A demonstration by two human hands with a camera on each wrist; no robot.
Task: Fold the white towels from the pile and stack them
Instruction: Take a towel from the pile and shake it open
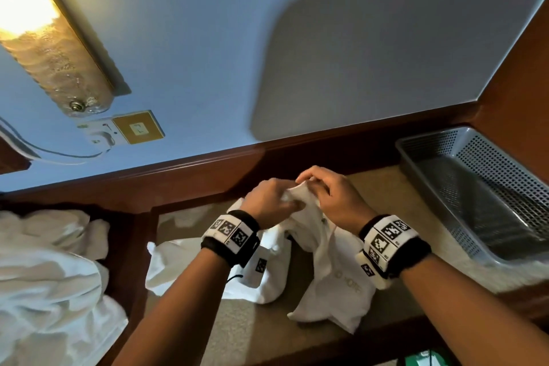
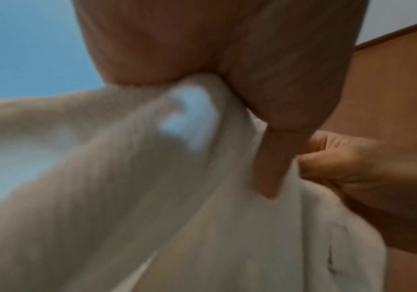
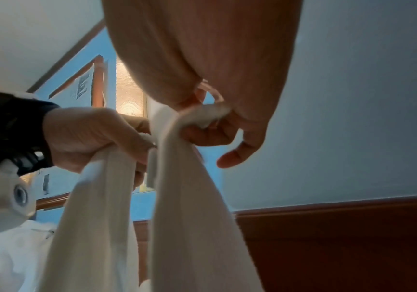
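Note:
A white towel [image 1: 332,285] hangs in crumpled folds from both hands above the beige counter top [image 1: 386,187]. My left hand [image 1: 271,200] grips a bunched part of its top edge, and my right hand [image 1: 326,187] pinches the same edge just beside it, the two hands close together. In the right wrist view the towel [image 3: 190,217] drops in two long strands from the right hand [image 3: 210,122] and the left hand [image 3: 97,136]. The left wrist view is blurred, with the towel [image 2: 152,197] filling it. A pile of white towels [image 1: 44,276] lies at the far left.
A grey perforated plastic basket [image 1: 475,157] sits at the right end of the counter. A dark wooden ledge [image 1: 208,169] runs along the wall behind. A lit wall lamp [image 1: 44,33] and a switch plate [image 1: 138,128] are on the wall at upper left.

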